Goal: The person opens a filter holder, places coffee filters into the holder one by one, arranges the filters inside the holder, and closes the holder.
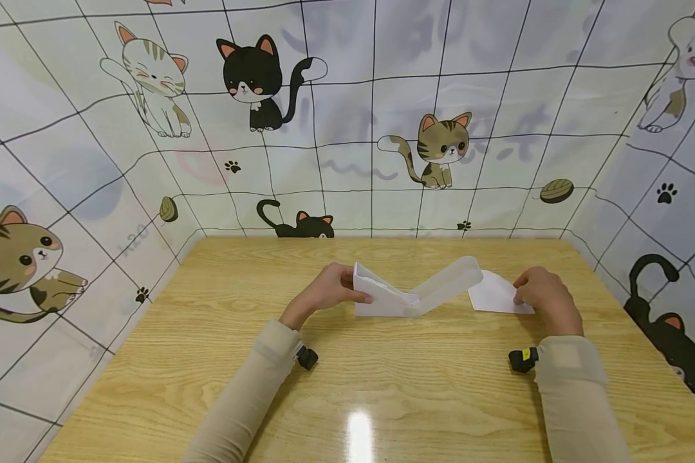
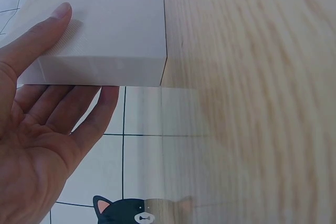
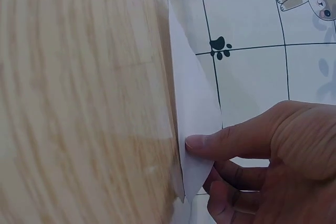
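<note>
My left hand (image 1: 330, 287) grips the left end of a white, slant-topped box or sleeve (image 1: 380, 300) that stands on the table. In the left wrist view the thumb lies along the broad face of this white box (image 2: 115, 19), and the fingers are behind its narrow side. From its right end a pale, translucent flap (image 1: 448, 281) with a rounded tip slants up to the right. On the right, my right hand (image 1: 546, 292) pinches the edge of a white sheet of paper (image 1: 495, 296). The right wrist view shows the thumb pressed on this white paper (image 3: 191, 98), fingers partly hidden behind.
Both hands work over a light wooden table (image 1: 417, 379). A wall sheet (image 1: 347, 116) with grid lines and cartoon cats rises behind the table and along both sides. Small black cameras (image 1: 307, 357) sit at the wrists.
</note>
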A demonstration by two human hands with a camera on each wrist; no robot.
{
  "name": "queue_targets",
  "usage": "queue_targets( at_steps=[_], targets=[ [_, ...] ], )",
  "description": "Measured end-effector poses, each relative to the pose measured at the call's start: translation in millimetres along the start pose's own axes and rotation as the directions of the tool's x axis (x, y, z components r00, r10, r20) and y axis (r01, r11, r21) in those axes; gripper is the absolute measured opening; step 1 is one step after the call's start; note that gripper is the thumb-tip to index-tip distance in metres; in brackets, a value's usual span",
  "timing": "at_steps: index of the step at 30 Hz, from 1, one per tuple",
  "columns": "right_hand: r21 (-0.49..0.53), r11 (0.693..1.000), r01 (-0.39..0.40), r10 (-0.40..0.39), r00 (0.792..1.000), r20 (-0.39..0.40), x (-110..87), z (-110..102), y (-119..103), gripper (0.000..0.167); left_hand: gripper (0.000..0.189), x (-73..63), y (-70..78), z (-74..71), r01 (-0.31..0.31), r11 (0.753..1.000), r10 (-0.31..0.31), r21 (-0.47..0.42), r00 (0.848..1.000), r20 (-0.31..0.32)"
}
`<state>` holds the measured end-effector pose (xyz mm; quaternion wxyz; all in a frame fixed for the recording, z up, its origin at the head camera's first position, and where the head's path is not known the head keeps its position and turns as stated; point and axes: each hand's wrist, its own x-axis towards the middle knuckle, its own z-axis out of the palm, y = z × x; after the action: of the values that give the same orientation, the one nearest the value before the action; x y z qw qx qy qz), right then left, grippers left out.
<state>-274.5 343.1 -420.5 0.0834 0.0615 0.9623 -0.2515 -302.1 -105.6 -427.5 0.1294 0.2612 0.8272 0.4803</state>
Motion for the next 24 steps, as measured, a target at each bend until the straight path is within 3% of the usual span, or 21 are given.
queue_targets(
  at_steps=[10, 24],
  targets=[
    [-0.001, 1.0, -0.001, 0.001, 0.999, 0.044, 2.2, -0.8, 1.4, 0.037, 0.032, -1.6, 1.8, -0.2, 0.002, 1.0, -0.002, -0.002, 1.0, 0.005],
    [0.107, 0.994, 0.014, -0.021, 0.998, 0.065, -0.2, -6.1, -5.5, 0.034, 0.033, -1.7, 1.8, -0.6, -0.002, 1.0, 0.002, -0.009, 1.0, 0.006]
  ],
)
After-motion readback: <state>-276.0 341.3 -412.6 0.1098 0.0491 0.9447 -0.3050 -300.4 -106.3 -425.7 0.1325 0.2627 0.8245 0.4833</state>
